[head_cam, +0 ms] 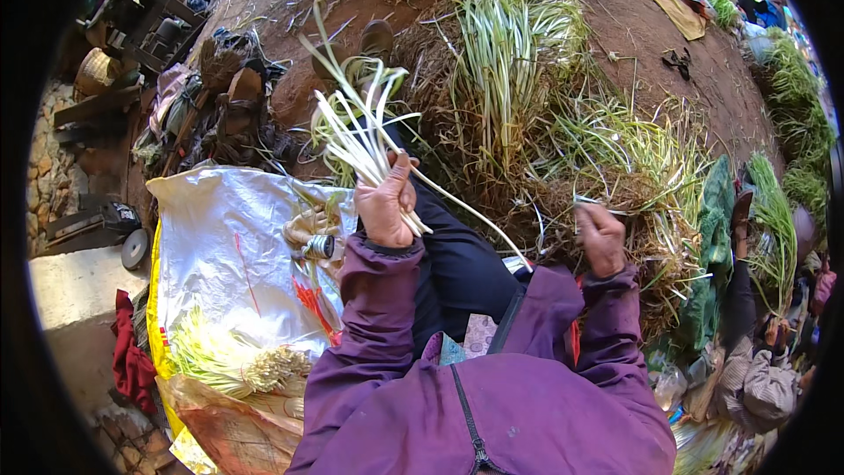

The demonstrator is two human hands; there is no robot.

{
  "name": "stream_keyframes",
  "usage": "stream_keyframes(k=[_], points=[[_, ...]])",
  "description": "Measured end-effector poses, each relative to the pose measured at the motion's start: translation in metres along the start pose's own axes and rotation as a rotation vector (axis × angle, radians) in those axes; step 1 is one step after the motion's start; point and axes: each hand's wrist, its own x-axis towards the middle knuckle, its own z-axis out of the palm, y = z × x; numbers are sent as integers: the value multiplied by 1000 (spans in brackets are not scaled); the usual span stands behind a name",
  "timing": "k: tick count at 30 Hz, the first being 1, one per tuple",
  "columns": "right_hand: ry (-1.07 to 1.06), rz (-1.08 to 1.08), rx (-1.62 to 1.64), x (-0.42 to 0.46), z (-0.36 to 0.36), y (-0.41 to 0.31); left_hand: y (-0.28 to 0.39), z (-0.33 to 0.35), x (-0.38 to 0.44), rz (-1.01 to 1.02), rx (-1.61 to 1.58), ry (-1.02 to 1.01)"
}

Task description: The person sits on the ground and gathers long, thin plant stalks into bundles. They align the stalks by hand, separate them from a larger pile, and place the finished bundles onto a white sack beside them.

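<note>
My left hand is closed around a small bunch of white allium stalks, with their loose green leaves fanned upward and cut-looking ends poking out below the palm. One long pale stalk slants down to the right from this hand and ends by my jacket. My right hand is apart from the bunch, its fingers pinched together over the right-hand heap. A short pale leaf strip shows at its fingertips. Beyond it lies a heap of trimmed leaves and roots, with a thick pile of unsorted stalks farther ahead.
On my left, a white woven plastic sheet carries a tied-looking bundle of cleaned stalks and a glove-like item. Dark rags lie past it. At right are a green mesh sack and another person's hand with stalks.
</note>
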Motion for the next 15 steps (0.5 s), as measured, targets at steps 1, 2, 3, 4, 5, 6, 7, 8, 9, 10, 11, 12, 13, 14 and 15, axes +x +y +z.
stream_keyframes(k=[1,2,3,4,5,6,7,8,9,10,11,12,13,14,15], points=[[-208,307,356,-3,12,-38,-6,-4,-1,9,-1,-12],[-375,226,454,-5,37,-42,-5,-5,-4,7,27,3],[-529,318,532,-9,54,-65,-6,-10,-9,19,64,35],[-508,-32,484,-17,82,-49,-8,-12,-11,41,33,41],[-743,267,488,-19,77,-72,-11,-14,-12,66,2,55],[-770,388,555,-26,82,-69,-9,-10,-13,51,2,56],[-752,464,592,-33,84,-74,-7,-10,-14,30,2,66],[-782,455,673,-39,85,-74,-5,-15,-15,28,1,73],[-809,498,673,-43,85,-72,-6,-21,-16,15,-4,69],[-771,482,684,-49,84,-67,-8,-25,-18,11,-19,61],[-729,468,698,-52,85,-64,-8,-29,-21,11,-46,49],[-651,423,701,-52,83,-64,-11,-31,-25,1,-63,46],[-571,380,706,-51,81,-67,-13,-32,-28,-12,-77,39],[-521,369,729,-46,78,-72,-19,-35,-27,-6,-54,16],[-476,346,719,-39,75,-75,-18,-32,-30,-21,-30,-2]])
